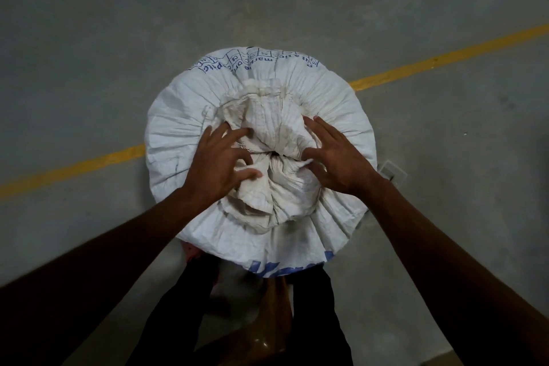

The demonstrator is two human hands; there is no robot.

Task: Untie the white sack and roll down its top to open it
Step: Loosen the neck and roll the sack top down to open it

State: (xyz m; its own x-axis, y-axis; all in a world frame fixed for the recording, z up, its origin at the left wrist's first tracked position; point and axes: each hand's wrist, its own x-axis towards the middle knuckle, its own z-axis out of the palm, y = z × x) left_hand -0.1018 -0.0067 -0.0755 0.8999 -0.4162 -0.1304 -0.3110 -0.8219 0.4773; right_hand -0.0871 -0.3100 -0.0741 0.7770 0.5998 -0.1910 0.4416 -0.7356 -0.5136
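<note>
A full white woven sack [335, 104] with blue print stands upright on the floor, seen from above. Its top is gathered into a crumpled bunch [267, 128] at the middle, cinched where the folds meet. My left hand [219, 163] rests on the left side of the bunch, fingers spread and curled onto the fabric, thumb pressing a fold. My right hand [335, 154] lies on the right side, fingers apart, fingertips at the gathered cloth. The tie itself is hidden among the folds.
The grey concrete floor [118, 38] carries a yellow painted line [445, 56] running diagonally behind the sack. My dark trouser legs and a bare foot [267, 315] are just below the sack. A small pale object [392, 171] lies right of the sack.
</note>
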